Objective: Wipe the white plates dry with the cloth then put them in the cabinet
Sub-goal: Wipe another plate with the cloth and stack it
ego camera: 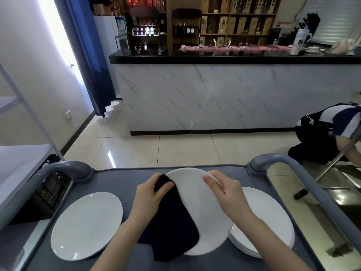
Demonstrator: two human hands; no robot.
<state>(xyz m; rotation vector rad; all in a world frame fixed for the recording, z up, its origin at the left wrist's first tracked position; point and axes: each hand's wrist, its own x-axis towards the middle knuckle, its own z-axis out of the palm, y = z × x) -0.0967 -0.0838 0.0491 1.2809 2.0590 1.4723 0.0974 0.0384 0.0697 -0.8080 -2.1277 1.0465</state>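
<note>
I hold a white plate [197, 194] tilted above the grey cart top [117, 184]. My right hand [224, 190] grips its upper right rim. My left hand [150, 194] presses a dark navy cloth [172, 227] against the plate's left side, and the cloth hangs down over its lower left part. Another white plate [87, 224] lies flat on the cart to the left. A stack of white plates [267, 218] sits on the right, partly hidden by my right forearm and the held plate.
Grey cart handles rise at the far left [66, 169] and far right [277, 161] corners. A white metal shelf unit [23, 165] stands to the left. A marble-fronted counter [214, 98] lies ahead across the tiled floor. A person [332, 133] crouches at the right.
</note>
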